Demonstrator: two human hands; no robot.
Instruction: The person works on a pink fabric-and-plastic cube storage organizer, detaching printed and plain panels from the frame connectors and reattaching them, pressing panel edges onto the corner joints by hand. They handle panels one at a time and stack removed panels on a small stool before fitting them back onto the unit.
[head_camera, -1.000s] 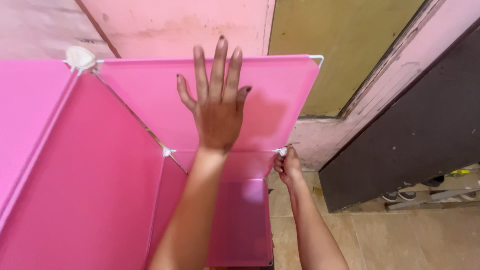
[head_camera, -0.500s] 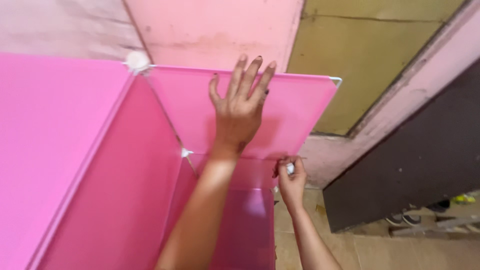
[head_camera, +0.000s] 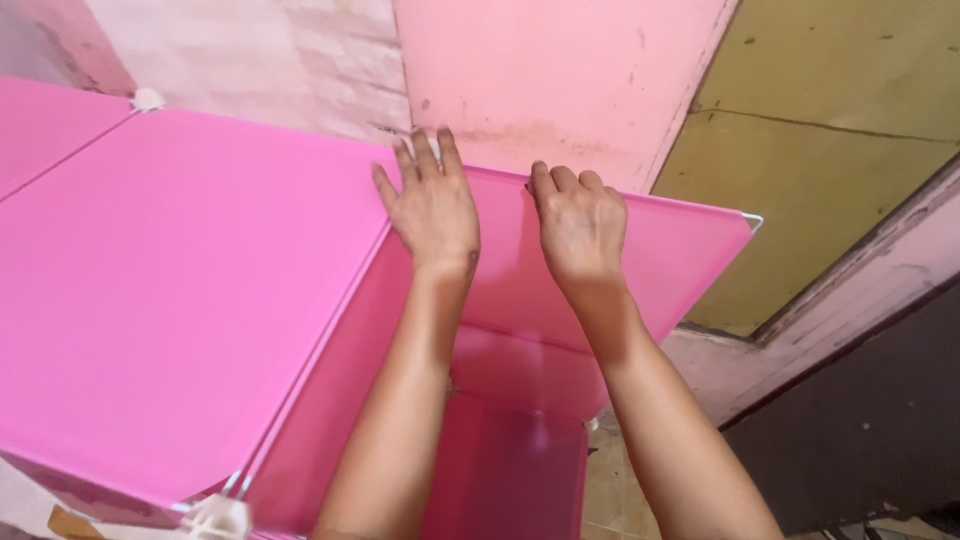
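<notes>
Item: pink plastic cabinet panels, modular type, wire-edged, under assembly.

Back panel (head_camera: 690, 250): upright, centre to right of the frame, its free upper corner seen at centre right against the olive-yellow wall (head_camera: 830, 150). Its top edge is met by both hands at upper centre.

Left hand (head_camera: 432, 205): laid flat, fingers extended and held close together, at the corner where the back panel meets the large top panel (head_camera: 180, 290). Nothing is enclosed in it.

Right hand (head_camera: 578, 220): just beside the left, fingers curled over the top edge of the back panel, gripping that edge. The fingertips are hidden behind the panel.

Top panel: fills the left half of the frame, lying roughly level. A white corner connector (head_camera: 148, 98) is seen at its far corner, upper left; another white connector (head_camera: 215, 518) with bare wire ends sits at the bottom left.

Lower panel (head_camera: 510, 470): a darker pink compartment wall below the forearms, bottom centre.

Step judged in hand: seating of the back panel's top edge against the top panel. No connector can be made out under the hands.

Next move, as judged: steady downward and inward pressure along the edge, with both panels kept aligned so the wire frame is not bent.
</notes>
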